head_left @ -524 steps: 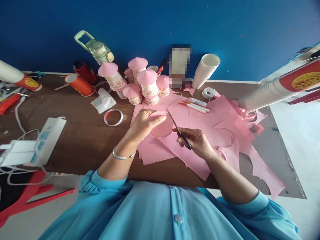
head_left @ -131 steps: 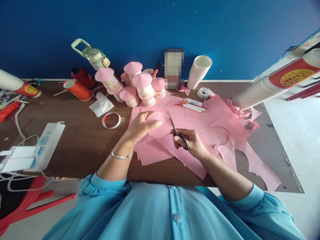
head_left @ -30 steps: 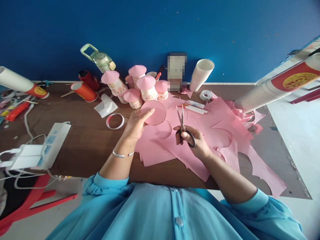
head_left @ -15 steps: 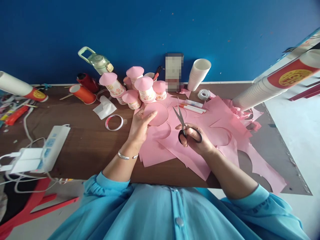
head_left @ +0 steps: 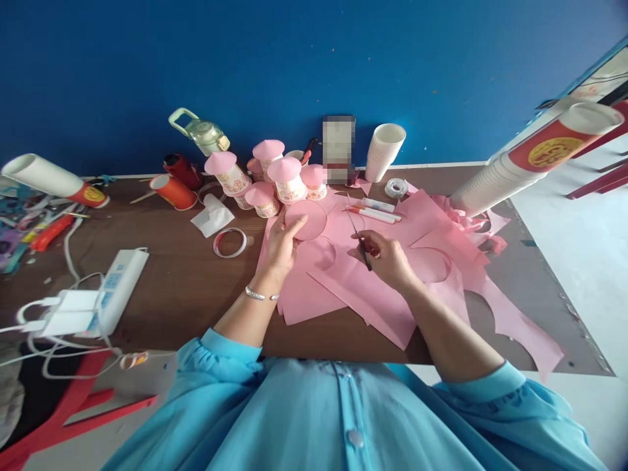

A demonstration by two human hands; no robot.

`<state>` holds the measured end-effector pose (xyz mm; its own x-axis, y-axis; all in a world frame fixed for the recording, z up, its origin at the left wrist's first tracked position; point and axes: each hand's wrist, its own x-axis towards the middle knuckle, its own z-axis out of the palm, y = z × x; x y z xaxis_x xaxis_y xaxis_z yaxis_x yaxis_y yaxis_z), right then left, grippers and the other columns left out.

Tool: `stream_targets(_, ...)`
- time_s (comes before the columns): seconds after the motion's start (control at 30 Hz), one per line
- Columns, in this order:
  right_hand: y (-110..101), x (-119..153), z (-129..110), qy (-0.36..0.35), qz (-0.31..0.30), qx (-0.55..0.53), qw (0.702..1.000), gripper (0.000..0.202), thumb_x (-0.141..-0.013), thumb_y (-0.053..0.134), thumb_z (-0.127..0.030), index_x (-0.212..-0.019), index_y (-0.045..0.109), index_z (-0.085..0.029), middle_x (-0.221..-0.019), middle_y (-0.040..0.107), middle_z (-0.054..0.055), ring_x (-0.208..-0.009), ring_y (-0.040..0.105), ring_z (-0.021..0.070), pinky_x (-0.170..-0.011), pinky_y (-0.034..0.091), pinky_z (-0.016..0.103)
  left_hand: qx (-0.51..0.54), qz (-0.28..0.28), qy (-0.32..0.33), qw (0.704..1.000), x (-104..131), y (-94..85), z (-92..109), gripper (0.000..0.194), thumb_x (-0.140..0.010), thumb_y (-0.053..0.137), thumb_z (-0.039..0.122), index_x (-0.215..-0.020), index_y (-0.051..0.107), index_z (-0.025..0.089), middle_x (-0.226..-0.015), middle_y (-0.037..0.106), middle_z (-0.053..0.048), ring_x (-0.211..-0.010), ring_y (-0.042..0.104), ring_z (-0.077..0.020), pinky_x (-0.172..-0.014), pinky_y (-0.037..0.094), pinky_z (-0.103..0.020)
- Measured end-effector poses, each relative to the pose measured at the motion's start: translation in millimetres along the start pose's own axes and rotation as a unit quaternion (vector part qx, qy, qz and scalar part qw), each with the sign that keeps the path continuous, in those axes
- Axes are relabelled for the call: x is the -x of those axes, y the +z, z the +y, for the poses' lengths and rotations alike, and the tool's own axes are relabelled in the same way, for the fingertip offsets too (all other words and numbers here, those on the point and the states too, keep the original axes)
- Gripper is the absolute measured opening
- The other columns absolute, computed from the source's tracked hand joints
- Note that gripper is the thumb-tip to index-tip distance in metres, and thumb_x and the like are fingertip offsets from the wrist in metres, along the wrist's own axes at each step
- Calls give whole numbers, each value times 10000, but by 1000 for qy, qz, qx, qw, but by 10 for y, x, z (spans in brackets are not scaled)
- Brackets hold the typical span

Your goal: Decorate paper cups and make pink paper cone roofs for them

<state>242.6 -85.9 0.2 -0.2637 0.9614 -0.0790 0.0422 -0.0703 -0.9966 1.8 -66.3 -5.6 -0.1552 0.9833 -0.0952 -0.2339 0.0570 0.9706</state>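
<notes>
Nearest the middle of my view is the pink paper disc (head_left: 314,219), held flat above the pink sheets (head_left: 338,288). My left hand (head_left: 283,245) is closed on its near-left edge, thumb on top and fingers underneath. My right hand (head_left: 390,261) is curled round the dark-handled scissors (head_left: 363,247), blades clear of the disc; I can't tell how far they are parted. I judge the disc's cutting as good as done, since its rim looks round all the way, but folding hasn't begun. A curved line shows on the sheets below, drawn or cut I can't say. Further out on the counter (head_left: 196,288), the cups with pink cone tops (head_left: 290,182) look finished, while the stacked white cups (head_left: 383,157) stand plain.
</notes>
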Motion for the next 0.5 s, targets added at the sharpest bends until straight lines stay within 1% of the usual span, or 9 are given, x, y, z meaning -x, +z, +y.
stream_targets(0.07, 42, -25, 19, -13, 36, -25, 999, 562, -674, 939, -515, -1068, 679, -210, -811, 706, 4, -719, 617, 150, -623, 486, 280, 34, 5, 15, 999, -9, 16, -21, 480, -776, 850, 408, -1189, 668, 244, -1138, 753, -37, -1064, 716, -215, -857, 581, -296)
stream_targets(0.17, 123, -32, 50, -2, 36, -139, 990, 577, -693, 915, -503, -1119, 655, -214, -909, 741, 27, -815, 667, 173, -634, 493, 271, 33, -18, 54, 998, 36, 83, -15, 384, -803, 852, 408, -1095, 696, 214, -1058, 751, -48, -1008, 717, -220, -891, 581, -338)
stream_targets(0.23, 168, -24, 73, 31, 31, -198, 979, 568, -673, 927, -502, -1077, 665, -201, -861, 736, 22, -761, 660, 157, -598, 460, 248, -12, -32, 86, 996, 90, 138, 8, 350, -834, 835, 434, -1062, 713, 198, -1003, 742, -58, -977, 709, -224, -918, 577, -370)
stream_targets(0.3, 194, -19, 94, 68, 16, -246, 967, 562, -670, 932, -525, -1039, 682, -182, -772, 700, 2, -662, 607, 122, -544, 400, 225, -87, -35, 147, 985, 141, 173, 39, 321, -854, 820, 462, -1017, 733, 200, -980, 727, -60, -971, 695, -229, -936, 573, -395)
stream_targets(0.33, 198, -20, 101, 82, 5, -270, 959, 565, -675, 929, -545, -1030, 688, -176, -743, 680, -6, -631, 580, 110, -524, 376, 218, -136, -40, 198, 970, 161, 178, 58, 296, -862, 812, 471, -981, 746, 209, -993, 720, -62, -988, 688, -232, -951, 570, -408)
stream_targets(0.37, 196, -24, 105, 92, -8, -293, 952, 572, -682, 923, -569, -1026, 693, -175, -728, 666, -11, -621, 566, 106, -515, 368, 215, -185, -50, 262, 946, 175, 172, 79, 263, -872, 804, 472, -941, 759, 222, -1022, 712, -64, -1014, 679, -235, -968, 565, -419)
stream_targets(0.4, 190, -30, 106, 97, -21, -313, 944, 578, -682, 921, -586, -1021, 694, -177, -717, 650, -17, -621, 560, 106, -516, 377, 214, -235, -69, 334, 910, 184, 159, 100, 222, -885, 796, 460, -899, 772, 240, -1070, 703, -66, -1060, 667, -239, -1002, 552, -432)
stream_targets(0.43, 180, -37, 102, 97, -33, -332, 938, 582, -671, 929, -590, -1013, 695, -182, -708, 632, -26, -622, 553, 106, -525, 398, 215, -278, -93, 403, 867, 189, 141, 121, 176, -894, 793, 438, -874, 786, 263, -1122, 690, -65, -1102, 653, -242, -1027, 540, -441)
stream_targets(0.5, 160, -46, 86, 86, -49, -350, 932, 571, -640, 957, -548, -1004, 697, -192, -706, 602, -45, -617, 531, 99, -547, 436, 221, -332, -125, 503, 788, 193, 103, 152, 68, -890, 811, 368, -863, 799, 308, -1206, 662, -51, -1171, 619, -243, -1063, 514, -445)
